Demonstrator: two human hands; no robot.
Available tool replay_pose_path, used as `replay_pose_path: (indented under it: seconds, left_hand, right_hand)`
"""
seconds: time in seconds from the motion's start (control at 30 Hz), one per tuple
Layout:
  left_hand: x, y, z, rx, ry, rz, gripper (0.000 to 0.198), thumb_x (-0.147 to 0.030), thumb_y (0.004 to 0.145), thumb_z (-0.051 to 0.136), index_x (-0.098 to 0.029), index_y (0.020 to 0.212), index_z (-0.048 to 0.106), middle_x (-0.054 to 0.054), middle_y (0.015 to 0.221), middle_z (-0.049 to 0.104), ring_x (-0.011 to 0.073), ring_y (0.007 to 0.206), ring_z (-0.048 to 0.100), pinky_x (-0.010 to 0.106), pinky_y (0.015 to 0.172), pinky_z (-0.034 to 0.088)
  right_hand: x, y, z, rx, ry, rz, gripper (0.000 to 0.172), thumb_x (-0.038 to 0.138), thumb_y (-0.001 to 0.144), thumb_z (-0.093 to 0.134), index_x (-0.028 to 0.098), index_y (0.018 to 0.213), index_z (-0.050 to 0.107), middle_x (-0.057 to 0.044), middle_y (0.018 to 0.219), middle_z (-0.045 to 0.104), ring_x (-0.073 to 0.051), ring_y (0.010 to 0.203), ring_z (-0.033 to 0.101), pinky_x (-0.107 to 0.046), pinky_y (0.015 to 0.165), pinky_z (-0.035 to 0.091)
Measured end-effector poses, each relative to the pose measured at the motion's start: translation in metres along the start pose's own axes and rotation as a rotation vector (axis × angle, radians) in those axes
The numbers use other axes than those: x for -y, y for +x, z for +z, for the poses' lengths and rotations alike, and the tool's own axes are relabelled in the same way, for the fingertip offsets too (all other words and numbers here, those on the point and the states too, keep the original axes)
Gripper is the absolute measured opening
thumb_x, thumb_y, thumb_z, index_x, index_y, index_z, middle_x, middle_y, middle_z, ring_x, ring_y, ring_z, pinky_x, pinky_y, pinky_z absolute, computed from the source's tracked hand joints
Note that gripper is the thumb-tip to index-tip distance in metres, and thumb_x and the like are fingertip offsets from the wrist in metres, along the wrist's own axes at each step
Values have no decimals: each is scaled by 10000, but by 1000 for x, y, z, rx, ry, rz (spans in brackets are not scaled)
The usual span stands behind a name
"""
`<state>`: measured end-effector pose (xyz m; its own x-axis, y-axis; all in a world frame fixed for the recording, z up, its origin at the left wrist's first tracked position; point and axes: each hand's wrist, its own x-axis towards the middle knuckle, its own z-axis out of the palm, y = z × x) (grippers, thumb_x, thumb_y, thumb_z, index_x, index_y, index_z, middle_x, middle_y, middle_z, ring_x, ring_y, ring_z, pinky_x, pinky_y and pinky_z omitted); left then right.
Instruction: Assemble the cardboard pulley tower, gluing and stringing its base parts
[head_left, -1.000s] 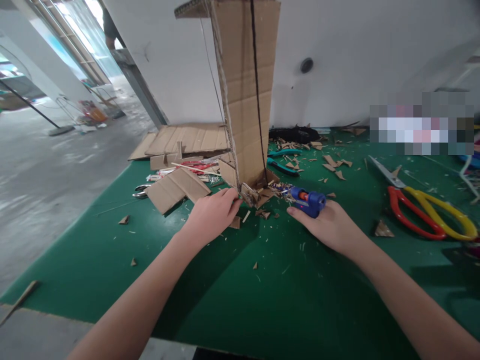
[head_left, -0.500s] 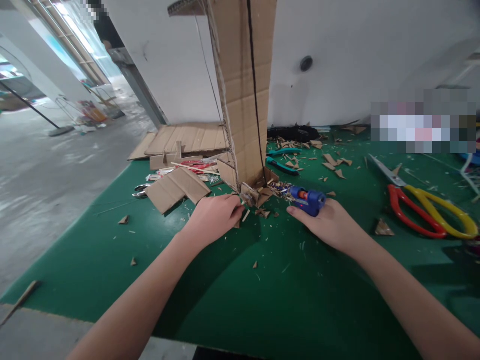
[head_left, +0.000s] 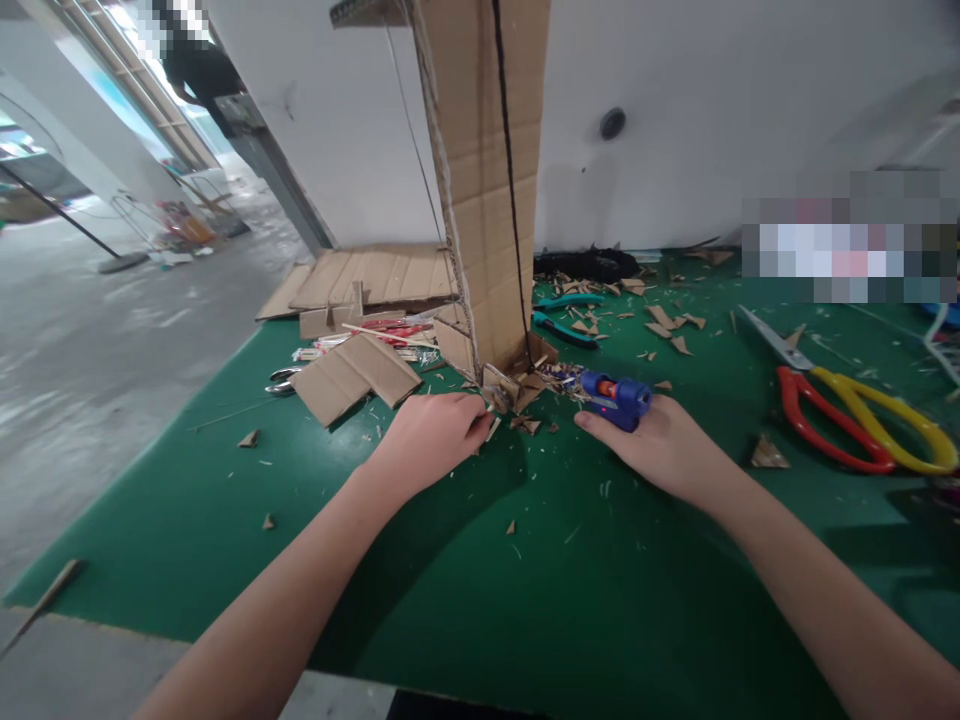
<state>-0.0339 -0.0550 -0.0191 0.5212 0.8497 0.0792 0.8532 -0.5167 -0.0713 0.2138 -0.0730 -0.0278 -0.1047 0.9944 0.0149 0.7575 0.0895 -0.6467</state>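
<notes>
Since a second ago, the left hand [head_left: 435, 432] has slipped slightly nearer the wearer at the foot of the cardboard column [head_left: 484, 200], and a dark-clad person [head_left: 201, 75] has come further into view at eleven o'clock in the background. Taking the column's foot as the clock's centre, the column stands upright on the green tabletop [head_left: 637, 600], with a dark cord [head_left: 510, 170] running down its front. Small cardboard scraps [head_left: 526, 425] lie around the base. At eight o'clock, just beside that base, the left fingers are bunched and curled, thumb tucked in; whether they pinch anything I cannot tell. At three o'clock, near the foot, is the blue glue gun [head_left: 619, 402]. Its rear end is gripped in the right hand [head_left: 671, 445], whose thumb lies along the near side (the other fingers are mostly hidden).

Further out, a bent cardboard piece [head_left: 356, 375] rests at nine o'clock, with flat cardboard sheets [head_left: 375, 275] at ten, close to the white wall [head_left: 660, 90]. Teal-handled pliers [head_left: 566, 330] sit between one and two o'clock, and a black bundle [head_left: 589, 265] lies beyond them at one. Well apart at three o'clock are large scissors [head_left: 862, 410], one handle red and the other yellow, blades open.
</notes>
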Motion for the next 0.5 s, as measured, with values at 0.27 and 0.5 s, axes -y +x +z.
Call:
replay_pose_path:
  seconds: [0.27, 0.5]
  left_hand:
    - [-3, 0, 2, -17, 16, 1, 365, -356, 923, 307, -175, 754, 574, 34, 710, 648, 152, 634, 598, 257, 523, 315]
    - [-4, -1, 3, -34, 22, 6, 369, -353, 922, 297, -182, 756, 578, 33, 690, 641, 158, 630, 601, 263, 524, 318]
  right_hand:
    - [-2, 1, 0, -30, -26, -18, 373, 563, 781, 484, 215, 762, 618, -12, 581, 585, -169, 533, 525, -291, 521, 381]
    - [-3, 0, 0, -12, -18, 5, 385, 577, 776, 486, 215, 717, 602, -1, 541, 566, -161, 508, 516, -283, 507, 378]
